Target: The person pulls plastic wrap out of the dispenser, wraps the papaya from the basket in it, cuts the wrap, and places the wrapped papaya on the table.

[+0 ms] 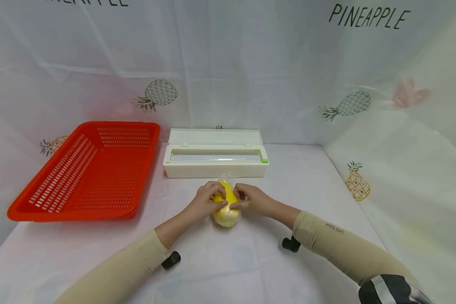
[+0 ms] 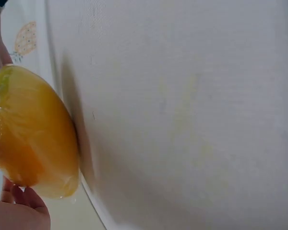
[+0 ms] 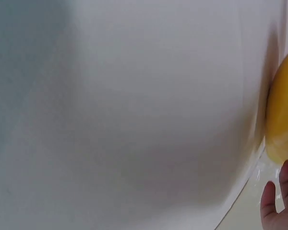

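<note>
A yellow fruit (image 1: 228,216), mango-like in shape and covered in crinkled, shiny cling film, lies on the table in front of me. The left wrist view shows the fruit (image 2: 41,129) up close, with a green patch at one end. My left hand (image 1: 210,198) holds it from the left, fingers curled and thumb laid over the top. From the right, my right hand (image 1: 252,199) holds it with bent fingers, its thumb close to the left thumb. Whether the fingertips also pinch loose film is too small to tell. A bit of clear film sticks up behind the fruit.
Just behind the fruit stands a white cling film dispenser (image 1: 216,170), lid raised, with a roll inside and a green slider at its right end. A red plastic basket (image 1: 114,169) sits at the left. Pineapple-printed white cloth hangs behind and to the right.
</note>
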{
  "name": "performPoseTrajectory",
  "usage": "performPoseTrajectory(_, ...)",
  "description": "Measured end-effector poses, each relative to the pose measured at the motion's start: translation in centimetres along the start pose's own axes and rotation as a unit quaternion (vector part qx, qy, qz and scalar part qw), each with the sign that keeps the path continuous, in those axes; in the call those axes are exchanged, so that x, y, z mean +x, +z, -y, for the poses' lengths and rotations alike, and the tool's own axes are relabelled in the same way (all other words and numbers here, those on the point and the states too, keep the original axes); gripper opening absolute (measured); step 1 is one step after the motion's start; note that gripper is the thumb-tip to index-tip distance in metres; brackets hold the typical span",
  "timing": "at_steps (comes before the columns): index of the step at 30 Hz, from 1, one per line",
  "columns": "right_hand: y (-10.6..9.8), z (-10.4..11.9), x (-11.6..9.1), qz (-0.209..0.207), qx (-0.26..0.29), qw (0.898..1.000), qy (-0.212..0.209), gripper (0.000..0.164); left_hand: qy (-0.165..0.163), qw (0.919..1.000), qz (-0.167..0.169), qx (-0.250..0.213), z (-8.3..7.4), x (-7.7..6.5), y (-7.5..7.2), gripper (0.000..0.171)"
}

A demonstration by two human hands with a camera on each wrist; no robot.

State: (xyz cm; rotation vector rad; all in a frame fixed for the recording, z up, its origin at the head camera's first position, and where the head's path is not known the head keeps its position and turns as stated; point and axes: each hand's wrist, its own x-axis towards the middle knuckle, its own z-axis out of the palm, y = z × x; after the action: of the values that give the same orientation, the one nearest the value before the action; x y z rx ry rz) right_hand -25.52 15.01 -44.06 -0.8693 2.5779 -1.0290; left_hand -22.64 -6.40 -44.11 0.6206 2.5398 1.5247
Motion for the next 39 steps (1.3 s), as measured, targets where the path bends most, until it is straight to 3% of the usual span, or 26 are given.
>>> performPoseTrajectory(9,-1.2,-1.5,-0.1,0.042,0.031,0.998,-0.033,0.033,-0.005,0.9993,0.033,0.014,-0.4,-0.1,0.3,0.011)
performPoseTrajectory(15,-1.5,-1.5,-0.2,0.057,0.050,0.996,-0.041,0.027,-0.003,0.9991,0.035,0.023,0.2,0.0,0.1,0.012)
performPoseTrajectory(23,-0.8,0.0,-0.2,0.048,-0.030,0.998,-0.033,0.056,-0.016,0.9989,0.045,0.002,0.2,0.0,-0.3,0.008)
performPoseTrajectory(32,-1.0,-0.6,0.8,0.057,-0.015,0.996,-0.069,0.051,0.001,0.9968,0.080,0.009,0.5,-0.4,-1.2,0.012)
performPoseTrajectory(39,-1.0,-0.9,0.8,0.054,-0.016,0.993,-0.101,0.051,0.025,0.9964,0.066,0.046,0.5,-1.0,-1.1,0.018)
